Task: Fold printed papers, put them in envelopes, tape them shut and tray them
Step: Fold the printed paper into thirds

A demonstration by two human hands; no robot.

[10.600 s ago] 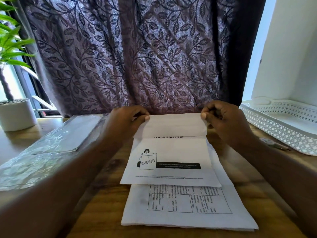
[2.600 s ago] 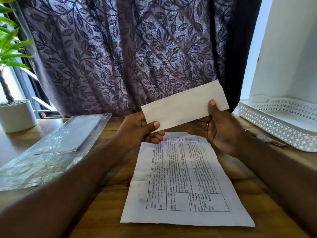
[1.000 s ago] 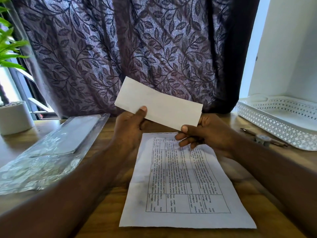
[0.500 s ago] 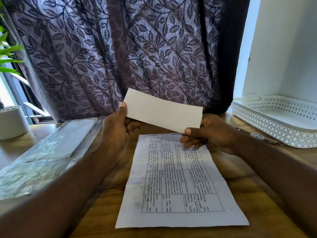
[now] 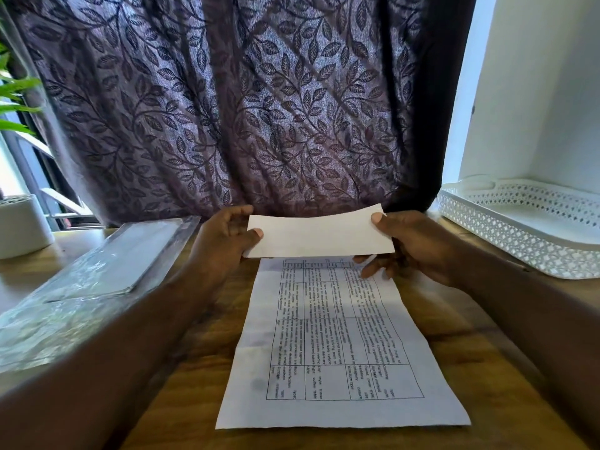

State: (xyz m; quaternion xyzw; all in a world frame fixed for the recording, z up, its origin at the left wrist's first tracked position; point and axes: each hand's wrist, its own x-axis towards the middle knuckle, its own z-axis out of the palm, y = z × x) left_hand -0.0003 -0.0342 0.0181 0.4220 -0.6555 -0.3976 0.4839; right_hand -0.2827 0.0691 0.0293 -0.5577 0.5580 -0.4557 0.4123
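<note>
Progress: early, by my judgement; one paper (image 5: pixel 318 235) folded, one sheet (image 5: pixel 324 352) still flat; enveloping, taping and traying all left.
Curtain (image 5: pixel 227 108): leaf-patterned, behind the sheet.
Tabletop (image 5: pixel 470 352): wood, under the sheet.
Pack (image 5: pixel 97 287): clear plastic, left of the sheet.
Tray (image 5: pixel 519 251): white, perforated, right of the sheet.
Paper: held just above the sheet's far edge.
Hands: left hand (image 5: pixel 220 245) and right hand (image 5: pixel 412 245) each pinch one end of the paper.

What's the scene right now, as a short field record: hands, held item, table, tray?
left hand: pinches folded paper, left end
right hand: pinches its right end
folded paper: held above the table, blank side showing
printed sheet: flat on table, unfolded, below the hands
tray: white, perforated, far right
plastic-wrapped pack: on table, left
</note>
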